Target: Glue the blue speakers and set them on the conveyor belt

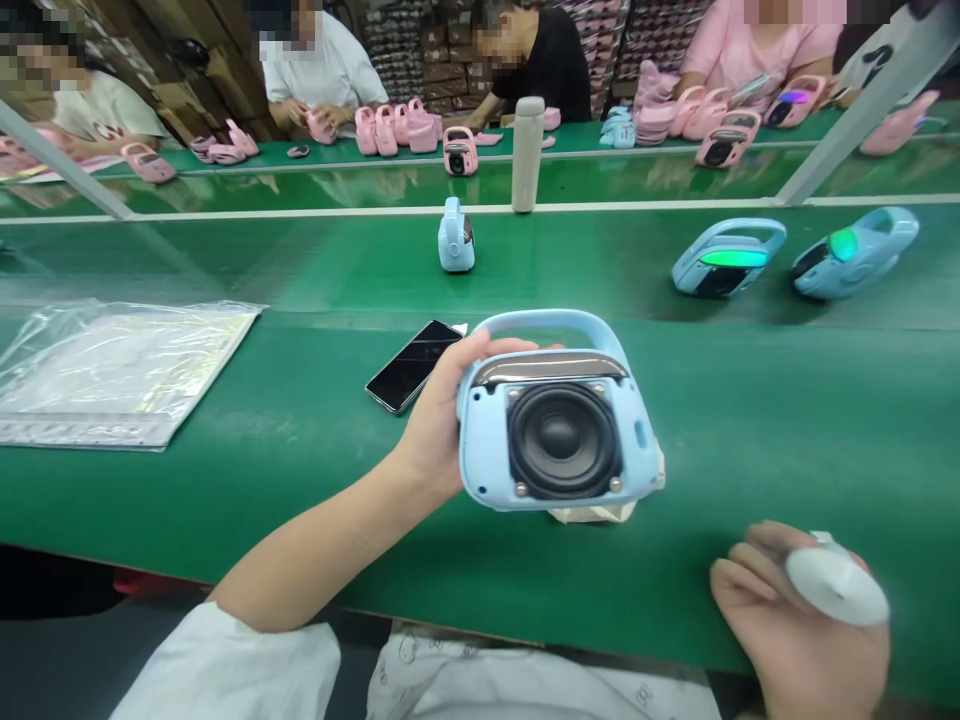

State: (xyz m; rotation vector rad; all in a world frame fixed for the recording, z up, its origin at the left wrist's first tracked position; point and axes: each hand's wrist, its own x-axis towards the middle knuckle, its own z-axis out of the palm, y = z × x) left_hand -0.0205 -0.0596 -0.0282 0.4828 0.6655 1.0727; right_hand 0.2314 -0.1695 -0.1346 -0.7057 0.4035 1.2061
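Observation:
My left hand grips a light blue speaker shell by its left side, holding it above the green bench with the bare black speaker cone facing me. Its carry handle points away from me. My right hand sits low at the front right edge, closed around a small white rounded part. A black phone lies flat on the bench just left of the left hand.
Clear plastic bags lie at the left. On the belt beyond stand a small blue speaker, a white bottle and two lit blue speakers. Several people work with pink shells at the far side.

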